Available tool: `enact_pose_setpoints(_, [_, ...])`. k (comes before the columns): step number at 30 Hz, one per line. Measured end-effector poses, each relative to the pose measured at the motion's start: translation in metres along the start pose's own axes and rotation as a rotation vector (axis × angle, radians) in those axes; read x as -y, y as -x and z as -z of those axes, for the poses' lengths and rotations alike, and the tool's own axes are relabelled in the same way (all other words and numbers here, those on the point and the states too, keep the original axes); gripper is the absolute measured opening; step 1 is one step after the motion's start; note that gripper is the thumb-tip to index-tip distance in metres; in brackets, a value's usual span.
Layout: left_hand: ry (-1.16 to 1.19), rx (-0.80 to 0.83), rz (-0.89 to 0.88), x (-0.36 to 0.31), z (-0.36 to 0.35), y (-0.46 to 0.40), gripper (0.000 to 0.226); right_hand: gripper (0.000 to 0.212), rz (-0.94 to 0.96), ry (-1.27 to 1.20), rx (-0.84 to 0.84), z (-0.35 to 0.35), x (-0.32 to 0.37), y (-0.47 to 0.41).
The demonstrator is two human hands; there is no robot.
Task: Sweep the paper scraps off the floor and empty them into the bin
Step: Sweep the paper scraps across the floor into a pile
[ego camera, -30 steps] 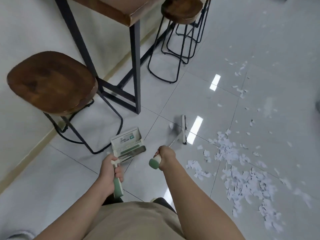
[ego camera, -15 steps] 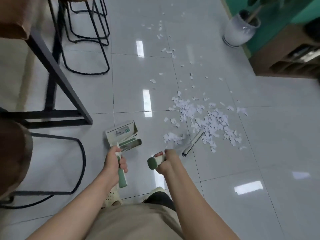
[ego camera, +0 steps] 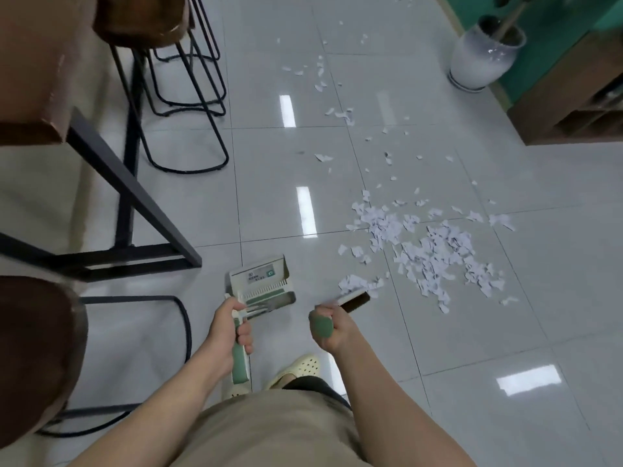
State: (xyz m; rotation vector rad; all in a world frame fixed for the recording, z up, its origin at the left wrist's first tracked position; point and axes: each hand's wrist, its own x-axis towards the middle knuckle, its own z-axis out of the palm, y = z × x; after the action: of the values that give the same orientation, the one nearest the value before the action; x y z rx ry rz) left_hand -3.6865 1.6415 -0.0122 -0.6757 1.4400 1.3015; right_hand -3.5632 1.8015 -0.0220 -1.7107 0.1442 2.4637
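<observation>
Head camera, looking down: the left hand [ego camera: 227, 326] has its fingers curled tight round the green handle of a dustpan [ego camera: 261, 281], thumb and fingers wrapped fully about the shaft. The dustpan's pale tray sits at 12 o'clock from that hand, its mouth facing away from the person, low over the floor [ego camera: 505, 315]; whether it touches the tiles cannot be told. The right hand [ego camera: 332, 326] is closed in a fist round the green grip of a brush [ego camera: 354, 299], the rounded handle end poking out at 8 o'clock from the knuckles. The brush head lies at 1 o'clock from the fingers, against the near edge of a small clump of paper scraps [ego camera: 431, 254]. The main heap spreads at 1 to 2 o'clock from the right hand, well beyond the fingers, with looser bits trailing off toward 12 o'clock. A sandalled foot [ego camera: 298, 367] shows between the forearms. Dark metal stool legs [ego camera: 188, 106] and a table frame stand at 10 to 11 o'clock, and a white plant pot [ego camera: 478, 55] stands at 1 o'clock, far off.
</observation>
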Motion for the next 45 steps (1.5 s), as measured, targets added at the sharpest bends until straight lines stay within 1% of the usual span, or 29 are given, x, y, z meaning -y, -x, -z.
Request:
enact_pose_setpoints(2, [0.0, -0.013, -0.016, -0.008, -0.009, 0.003, 0.026, 0.031, -0.058, -0.108, 0.097, 0.005, 0.027, -0.005])
enact_pose_setpoints(6, [-0.056, -0.022, -0.079, -0.024, -0.038, 0.001, 0.021, 0.032, -0.112, -0.161, 0.19, 0.021, 0.078, -0.004])
enact_pose_setpoints(8, [-0.09, -0.018, -0.092, -0.031, -0.057, -0.005, 0.021, 0.029, -0.082, -0.121, 0.167, 0.017, 0.096, 0.002])
enact_pose_setpoints(11, [-0.145, 0.005, -0.106, -0.039, -0.093, -0.012, 0.021, 0.034, 0.004, -0.059, 0.137, 0.001, 0.114, 0.02])
enact_pose_setpoints(14, [-0.181, 0.006, -0.148, -0.044, -0.131, -0.022, 0.019, 0.033, 0.084, -0.067, 0.096, -0.005, 0.128, 0.039])
enact_pose_setpoints(17, [-0.212, -0.023, -0.188, -0.045, -0.165, -0.035, 0.017, 0.033, 0.079, -0.164, 0.104, -0.001, 0.137, 0.059])
enact_pose_setpoints(20, [-0.297, -0.037, -0.208, -0.043, -0.196, -0.043, 0.017, 0.034, 0.045, -0.317, 0.108, 0.009, 0.142, 0.073])
enact_pose_setpoints(24, [-0.392, -0.048, -0.204, -0.045, -0.226, -0.053, 0.016, 0.03, 0.052, -0.487, 0.058, 0.028, 0.145, 0.074])
enact_pose_setpoints(27, [-0.461, -0.025, -0.186, -0.064, -0.241, -0.067, 0.017, 0.028, 0.065, -0.576, 0.01, 0.025, 0.148, 0.065])
enact_pose_setpoints(30, [-0.504, -0.011, -0.165, -0.097, -0.253, -0.083, 0.017, 0.029, 0.072, -0.604, -0.024, -0.002, 0.151, 0.049])
enact_pose_setpoints(33, [-0.524, 0.011, -0.124, -0.132, -0.26, -0.1, 0.023, 0.031, 0.084, -0.616, -0.035, -0.047, 0.155, 0.02])
enact_pose_setpoints(37, [-0.513, 0.003, -0.076, -0.184, -0.247, -0.122, 0.02, 0.026, 0.074, -0.51, -0.039, -0.108, 0.171, -0.029])
enact_pose_setpoints(39, [-0.486, 0.016, -0.064, -0.214, -0.232, -0.135, 0.02, 0.027, 0.037, -0.434, -0.005, -0.13, 0.189, -0.054])
enact_pose_setpoints(41, [-0.476, 0.047, -0.046, -0.238, -0.219, -0.146, 0.018, 0.028, -0.033, -0.396, 0.069, -0.15, 0.215, -0.077])
enact_pose_setpoints(43, [-0.475, 0.085, -0.032, -0.254, -0.212, -0.153, 0.016, 0.029, -0.093, -0.407, 0.118, -0.168, 0.241, -0.094])
enact_pose_setpoints(45, [-0.485, 0.115, -0.033, -0.26, -0.212, -0.157, 0.015, 0.032, -0.094, -0.466, 0.155, -0.179, 0.266, -0.103])
